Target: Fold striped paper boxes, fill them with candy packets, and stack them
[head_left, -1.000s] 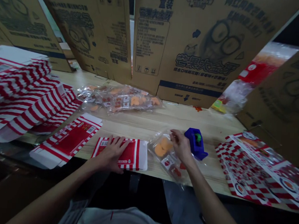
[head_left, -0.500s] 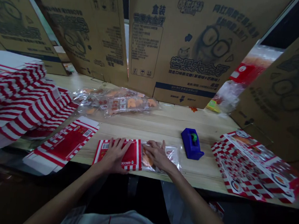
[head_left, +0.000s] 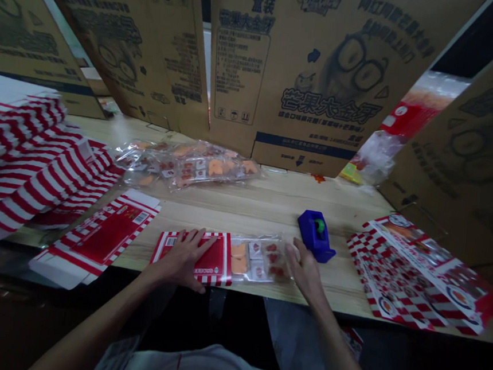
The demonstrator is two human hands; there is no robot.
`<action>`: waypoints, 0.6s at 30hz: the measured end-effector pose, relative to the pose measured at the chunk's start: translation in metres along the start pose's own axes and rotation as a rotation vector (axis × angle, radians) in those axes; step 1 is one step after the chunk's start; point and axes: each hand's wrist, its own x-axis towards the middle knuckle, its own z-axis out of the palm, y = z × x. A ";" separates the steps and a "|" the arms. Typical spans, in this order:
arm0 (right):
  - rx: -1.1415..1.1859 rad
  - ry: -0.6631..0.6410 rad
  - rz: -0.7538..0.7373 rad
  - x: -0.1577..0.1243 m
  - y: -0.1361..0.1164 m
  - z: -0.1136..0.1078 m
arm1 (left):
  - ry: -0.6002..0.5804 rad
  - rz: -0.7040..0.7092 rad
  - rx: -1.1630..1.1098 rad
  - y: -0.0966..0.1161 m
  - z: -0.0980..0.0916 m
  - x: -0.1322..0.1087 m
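- On a pale wooden bench point(head_left: 341, 291), at its near edge, both hands work side by side.
- Left hand point(head_left: 182, 258): flat and palm down, fingers spread, pressing on a folded red-and-white carton point(head_left: 190, 258) that lies flat; nothing pinched.
- Right hand point(head_left: 305, 273): open, fingers loosely apart, beside the right end of the packet; no pinch shows, and whether the fingertips point(head_left: 293, 252) touch the plastic is hard to tell.
- Packet point(head_left: 261, 259): plastic, holding orange pieces and small red-printed sachets, lying flat on the bench, its left edge against the carton's right edge.
- Blue tape dispenser point(head_left: 316, 235): just past the right hand, upright on the bench.
- Pile of packets point(head_left: 185, 165): loose, further back on the bench.
- Second flat carton point(head_left: 97, 238): left of the left hand, lying at an angle.
- Stack of flat cartons point(head_left: 37, 161): at the bench's left end.
- Checkered printed sheets point(head_left: 420, 275): fanned out at the right.
- Cardboard panels point(head_left: 291, 68): upright along the back, printed with Chinese text and a bespectacled cartoon face.
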 end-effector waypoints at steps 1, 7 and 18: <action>0.030 -0.010 0.042 -0.006 0.007 -0.006 | 0.015 -0.002 0.000 0.000 0.001 0.000; 0.375 -0.187 0.080 -0.051 -0.029 0.035 | 0.150 -0.032 0.033 0.015 0.018 0.010; 0.683 0.034 0.019 -0.065 -0.098 0.061 | 0.477 -0.396 -0.056 0.045 0.003 -0.005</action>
